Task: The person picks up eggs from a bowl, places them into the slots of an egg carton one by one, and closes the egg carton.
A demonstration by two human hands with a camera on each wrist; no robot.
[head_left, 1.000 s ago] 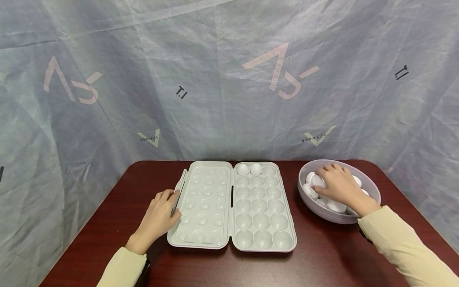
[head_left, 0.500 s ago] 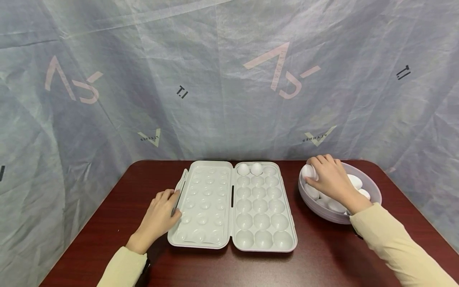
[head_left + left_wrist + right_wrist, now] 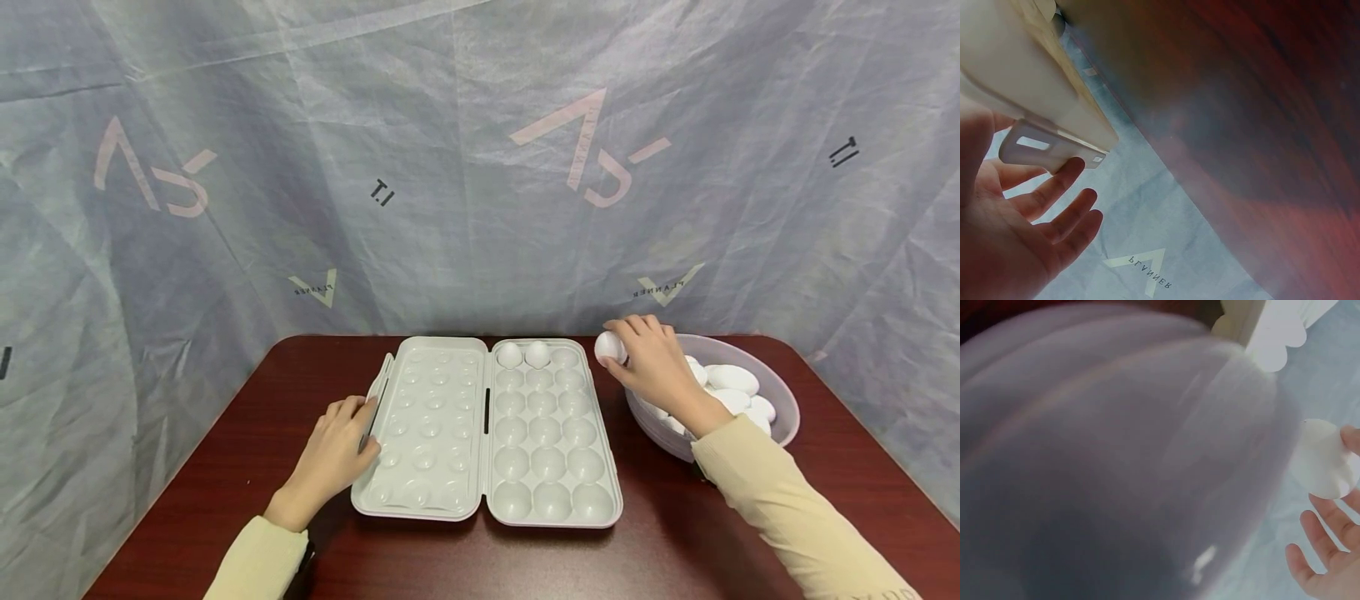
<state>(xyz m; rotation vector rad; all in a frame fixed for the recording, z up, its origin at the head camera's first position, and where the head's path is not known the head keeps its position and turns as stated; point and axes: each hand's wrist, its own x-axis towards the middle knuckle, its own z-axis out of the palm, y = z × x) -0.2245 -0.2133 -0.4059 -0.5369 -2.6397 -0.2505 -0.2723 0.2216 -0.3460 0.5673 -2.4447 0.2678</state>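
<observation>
In the head view, my right hand (image 3: 652,360) pinches a white egg (image 3: 611,347) between thumb and fingers, just left of the lilac bowl (image 3: 783,408). The right wrist view shows this egg (image 3: 1324,459) held at the fingertips beside the bowl's outer wall (image 3: 1122,450). A pale egg carton (image 3: 483,467) lies unfolded mid-table, its cupped half to the right. Two eggs (image 3: 537,354) sit in its far row. My left hand (image 3: 333,446) holds the flap at the lid's left edge; in the left wrist view its fingers touch the slotted flap (image 3: 1063,149), with the thumb partly hidden.
Several white eggs (image 3: 733,381) fill the bowl at the table's right side. The dark red wooden table (image 3: 420,558) ends at a grey fabric sheet (image 3: 450,208) hanging behind it.
My right hand has lifted an egg out of the bowl and carried it left past the rim, toward the carton. The left hand and the carton have stayed in place.
</observation>
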